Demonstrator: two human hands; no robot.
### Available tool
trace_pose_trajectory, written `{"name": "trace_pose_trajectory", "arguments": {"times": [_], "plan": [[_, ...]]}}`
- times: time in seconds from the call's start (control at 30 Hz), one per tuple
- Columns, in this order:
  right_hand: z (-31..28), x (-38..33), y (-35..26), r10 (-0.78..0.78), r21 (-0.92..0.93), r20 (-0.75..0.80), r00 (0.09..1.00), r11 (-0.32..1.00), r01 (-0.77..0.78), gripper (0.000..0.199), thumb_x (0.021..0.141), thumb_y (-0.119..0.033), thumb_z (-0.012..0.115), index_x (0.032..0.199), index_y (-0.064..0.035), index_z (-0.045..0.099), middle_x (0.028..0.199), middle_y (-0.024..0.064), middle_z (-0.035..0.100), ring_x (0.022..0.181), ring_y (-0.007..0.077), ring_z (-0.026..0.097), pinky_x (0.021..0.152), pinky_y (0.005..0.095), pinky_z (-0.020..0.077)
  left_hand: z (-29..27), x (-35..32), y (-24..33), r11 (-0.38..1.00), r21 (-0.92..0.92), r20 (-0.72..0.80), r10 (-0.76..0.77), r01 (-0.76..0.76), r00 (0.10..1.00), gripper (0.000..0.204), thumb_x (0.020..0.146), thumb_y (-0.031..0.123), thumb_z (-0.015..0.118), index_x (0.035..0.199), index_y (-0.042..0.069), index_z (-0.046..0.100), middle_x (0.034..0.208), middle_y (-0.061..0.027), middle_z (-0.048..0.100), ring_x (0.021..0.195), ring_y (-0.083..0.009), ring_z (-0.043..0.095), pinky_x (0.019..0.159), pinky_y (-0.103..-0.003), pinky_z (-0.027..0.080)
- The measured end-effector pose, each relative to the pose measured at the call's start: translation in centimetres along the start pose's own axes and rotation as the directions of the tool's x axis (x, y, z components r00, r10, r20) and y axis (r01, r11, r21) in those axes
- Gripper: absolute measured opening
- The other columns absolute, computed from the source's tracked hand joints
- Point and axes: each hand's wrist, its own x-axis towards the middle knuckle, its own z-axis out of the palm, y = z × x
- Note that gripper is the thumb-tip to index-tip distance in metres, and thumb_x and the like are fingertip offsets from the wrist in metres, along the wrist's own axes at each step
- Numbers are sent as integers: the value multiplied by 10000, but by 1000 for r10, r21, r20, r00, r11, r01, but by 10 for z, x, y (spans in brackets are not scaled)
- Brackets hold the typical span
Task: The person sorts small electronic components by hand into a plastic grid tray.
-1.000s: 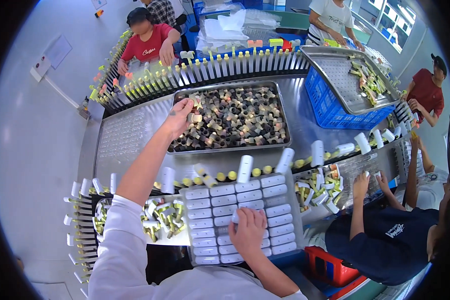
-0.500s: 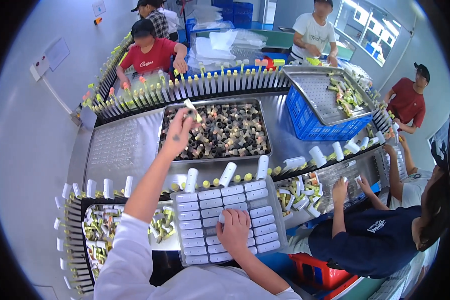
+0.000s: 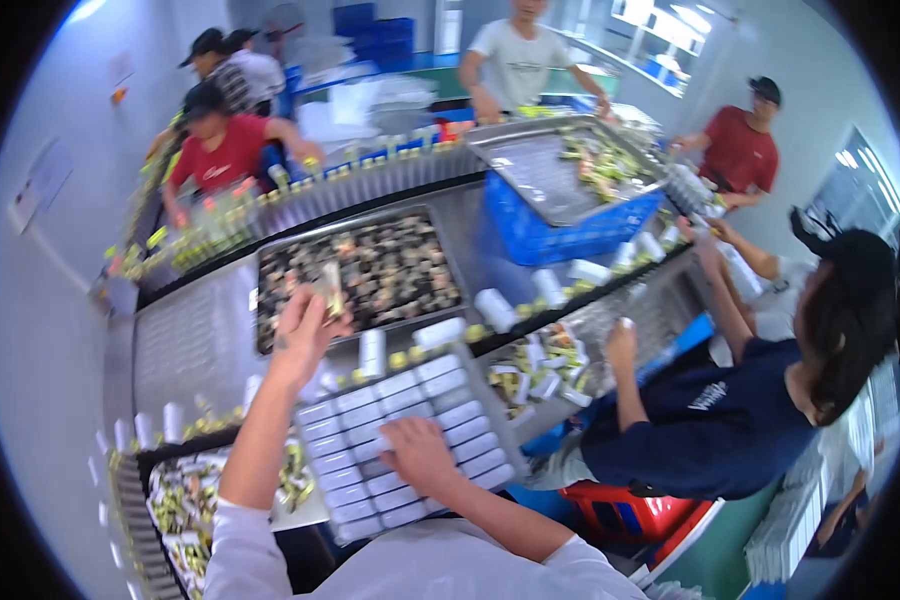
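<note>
My left hand (image 3: 310, 322) is raised over the near left part of a metal tray full of small dark and pale pieces (image 3: 370, 270). Its fingers are closed on a small pale, yellowish piece (image 3: 332, 284), blurred by motion. My right hand (image 3: 418, 452) rests on a clear plastic tray (image 3: 467, 362) filled with rows of white cylindrical pieces (image 3: 440, 384). The end of one white cylinder shows at its fingertips, and its fingers curl over that piece. The clear tray is tilted, close to my body.
Racks with upright white cylinders (image 3: 372, 352) run along the bench. Bins of mixed yellow-green and white pieces lie left (image 3: 185, 500) and right (image 3: 540, 370). A blue crate (image 3: 540, 225) bears a metal tray (image 3: 515, 165). A co-worker in dark blue (image 3: 710, 420) works close on my right; others stand across.
The whole view has swung to the right, so the bench appears shifted left. My left hand has come lower and nearer over the metal tray, still with the pale piece. My right hand stays on the clear tray.
</note>
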Motion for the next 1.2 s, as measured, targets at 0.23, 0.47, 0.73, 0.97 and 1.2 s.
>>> {"name": "trace_pose_trajectory", "arguments": {"times": [0.23,0.47,0.73,0.97,1.2], "plan": [[-60,-21,34,-370,209,-55,927,904,373,419,787,-250,689,1122,-47,542,1042,93,591,971,266,558,825,380,473,109,115,-38,948,76,91,-316,310,944,252,941,279,570,1058,60,532,908,-37,578,814,-117,572,695,-262,483],[-71,-33,76,-317,371,-88,944,869,326,395,805,-260,680,1112,-48,550,986,108,603,927,299,575,808,401,481,236,233,-40,966,157,0,-206,203,979,437,933,318,576,1177,-29,472,1177,-165,505,1057,-266,547,932,-391,486],[-81,-36,92,-305,467,28,952,846,258,350,818,-291,665,1055,-56,564,934,98,603,876,289,594,746,399,487,127,79,-15,802,597,-62,59,-10,996,304,970,238,496,1182,25,538,1193,-98,576,1028,-185,614,815,-270,477],[-72,-29,81,-246,437,187,951,888,144,359,789,-298,711,1046,-73,601,934,111,636,849,303,625,737,379,505,7,-122,0,672,733,-457,372,105,808,181,959,141,507,1054,0,566,945,-53,609,805,-113,574,743,-256,471],[-80,-30,80,-121,503,175,977,864,17,360,750,-213,734,1043,-69,580,944,129,625,849,319,621,726,390,506,-5,-113,24,627,774,-421,404,90,813,151,942,110,528,1035,3,581,912,-25,591,783,-96,544,703,-253,472]]}}
